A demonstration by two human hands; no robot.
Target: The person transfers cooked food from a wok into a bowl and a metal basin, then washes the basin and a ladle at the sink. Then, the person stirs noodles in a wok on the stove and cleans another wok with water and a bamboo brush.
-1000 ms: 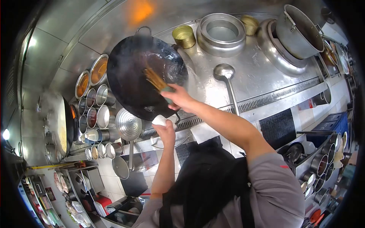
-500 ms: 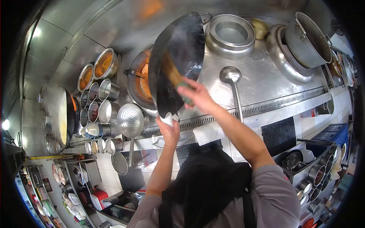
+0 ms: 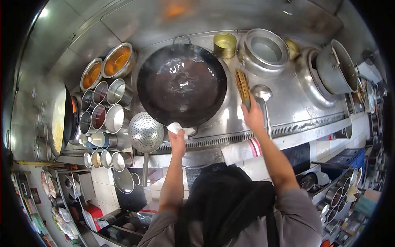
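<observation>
My left hand is closed on a white cloth at the near rim of a large black wok, beside its near loop handle. Lying level on the burner, the wok has a dark, wet, shiny inside with faint steam above it. To the right of the wok, my right hand grips a bamboo wok brush by its green-bound end, bristles pointing away from me. A steel ladle rests just beyond that hand, and a perforated skimmer lies left of my left hand.
Steel pots of sauce and bowls of orange liquid crowd the left side. Behind the brush stand a gold tin and a round steel pot. A big stockpot sits far right. A striped towel hangs on the front edge.
The wok has gone from steeply tilted to level on the burner, covering the orange burner opening. My right hand has drawn the brush out of the wok to its right.
</observation>
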